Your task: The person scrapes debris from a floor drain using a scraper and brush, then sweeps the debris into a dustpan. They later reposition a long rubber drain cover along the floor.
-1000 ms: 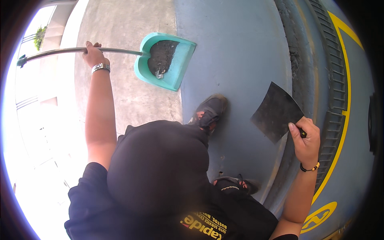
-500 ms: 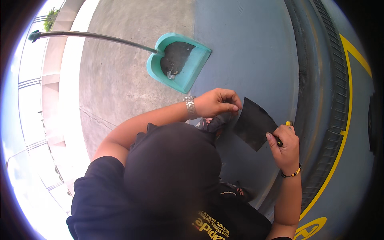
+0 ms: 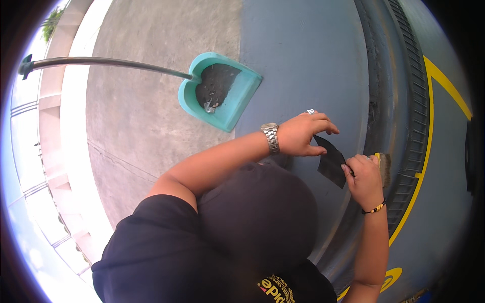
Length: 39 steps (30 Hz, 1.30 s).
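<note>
A thin black sheet [image 3: 332, 164], slightly curved, hangs between my hands above the floor. My right hand [image 3: 365, 179] is closed, its thumb pressing the sheet's right edge. In the same fist is a brush [image 3: 386, 169] with a yellow band and pale bristles, which stick out on the right side; its handle is mostly hidden by the fingers. My left hand [image 3: 305, 135], with a metal watch on the wrist, reaches across to the sheet's upper left corner. Its thumb and fingers are apart around that corner, the thumb lying near or against the sheet.
A teal long-handled dustpan [image 3: 245, 98] with dark dirt and a crumpled bit of litter stands on the floor beyond my left hand. Along the right runs a dark channel with a ribbed grate [image 3: 418, 91], then yellow painted lines [image 3: 429, 101]. Bare concrete [image 3: 131, 101] lies left.
My left hand has moved right and its fingers have spread around the sheet's corner. The sheet has shifted right and looks narrower. The brush's bristles now show beyond my right hand.
</note>
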### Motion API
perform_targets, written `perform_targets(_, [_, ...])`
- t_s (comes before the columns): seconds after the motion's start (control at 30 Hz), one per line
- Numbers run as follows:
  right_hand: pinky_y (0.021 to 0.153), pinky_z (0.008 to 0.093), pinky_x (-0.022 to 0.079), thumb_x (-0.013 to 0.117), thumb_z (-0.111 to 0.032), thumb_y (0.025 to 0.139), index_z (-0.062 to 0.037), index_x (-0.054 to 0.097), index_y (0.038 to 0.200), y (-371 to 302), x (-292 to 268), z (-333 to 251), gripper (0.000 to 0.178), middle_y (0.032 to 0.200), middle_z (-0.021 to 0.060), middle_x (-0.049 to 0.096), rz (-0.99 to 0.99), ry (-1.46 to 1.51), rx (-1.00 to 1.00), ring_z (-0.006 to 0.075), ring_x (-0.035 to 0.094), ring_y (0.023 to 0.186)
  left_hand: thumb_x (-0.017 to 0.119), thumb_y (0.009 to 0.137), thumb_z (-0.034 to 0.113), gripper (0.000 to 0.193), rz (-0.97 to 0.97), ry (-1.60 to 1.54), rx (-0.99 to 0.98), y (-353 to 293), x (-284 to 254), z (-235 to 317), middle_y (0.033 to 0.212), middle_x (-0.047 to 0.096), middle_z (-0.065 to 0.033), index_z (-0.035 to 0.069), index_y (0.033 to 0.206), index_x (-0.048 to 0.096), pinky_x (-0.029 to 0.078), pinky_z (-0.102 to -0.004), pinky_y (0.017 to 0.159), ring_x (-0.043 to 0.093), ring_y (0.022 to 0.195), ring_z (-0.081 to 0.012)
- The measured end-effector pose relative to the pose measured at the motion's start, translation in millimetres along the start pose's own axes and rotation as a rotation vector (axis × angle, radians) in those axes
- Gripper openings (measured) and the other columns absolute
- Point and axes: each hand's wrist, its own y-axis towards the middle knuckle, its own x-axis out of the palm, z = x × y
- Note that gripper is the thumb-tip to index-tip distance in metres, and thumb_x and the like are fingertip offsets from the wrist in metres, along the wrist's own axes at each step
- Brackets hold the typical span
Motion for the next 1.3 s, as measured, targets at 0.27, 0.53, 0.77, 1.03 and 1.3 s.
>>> perform_targets(0.27, [0.079,0.0390,0.042,0.065,-0.009,0.085,-0.0046,0.061,0.104,28.5,-11.1,-7.3,0.020,0.084,0.0110,0.057,-0.003,0.155,0.065,0.0272,0.057,0.079,0.069,0.084,0.010,0.015,-0.040,-0.046,-0.165,-23.0,8.0,-15.8,0.092,0.064,-0.0069,0.008,0.097,0.063,0.050,-0.0386,0.076,0.062,0.083,-0.0280])
perform_targets(0.53, [0.088,0.0384,0.049,0.060,-0.015,0.094,-0.0040,0.056,0.119,77.0,-43.6,30.7,0.028,0.116,0.0149,0.057,0.116,0.031,0.078,0.0314,0.059,0.105,0.070,0.090,0.021,0.022,-0.151,-0.583,-0.769,-136.2,46.0,-48.6,0.080,0.054,0.0027,0.004,0.096,0.057,0.044,-0.0279,0.071,0.048,0.077,-0.0068])
perform_targets(0.77, [0.075,0.0375,0.053,0.065,-0.028,0.093,-0.0102,0.062,0.115,162.9,-20.3,42.1,0.028,0.104,0.0123,0.068,0.254,-0.114,0.183,0.0281,0.067,0.091,0.070,0.090,0.022,0.024,-0.172,-0.655,-0.761,-142.9,67.1,-57.5,0.080,0.054,0.0026,0.004,0.094,0.055,0.044,-0.0278,0.073,0.048,0.079,-0.0066])
perform_targets(1.03, [0.074,0.0390,0.056,0.064,-0.033,0.094,-0.0113,0.059,0.116,260.9,78.8,20.6,0.032,0.100,0.0126,0.070,0.433,0.173,0.238,0.0306,0.069,0.088,0.070,0.090,0.022,0.025,-0.242,-0.678,-0.804,-136.8,65.0,-62.5,0.078,0.053,-0.0004,0.004,0.091,0.053,0.044,-0.0298,0.070,0.047,0.076,-0.0091])
perform_targets(1.3, [0.060,0.0395,0.054,0.063,-0.032,0.092,-0.0079,0.061,0.108,203.5,141.0,21.5,0.028,0.074,0.0097,0.059,0.222,-0.198,-0.024,0.0288,0.064,0.064,0.070,0.088,0.022,0.026,-0.284,-0.584,-0.737,-135.6,61.7,-67.9,0.073,0.050,-0.0033,0.004,0.087,0.051,0.044,-0.0323,0.067,0.047,0.071,-0.0115])
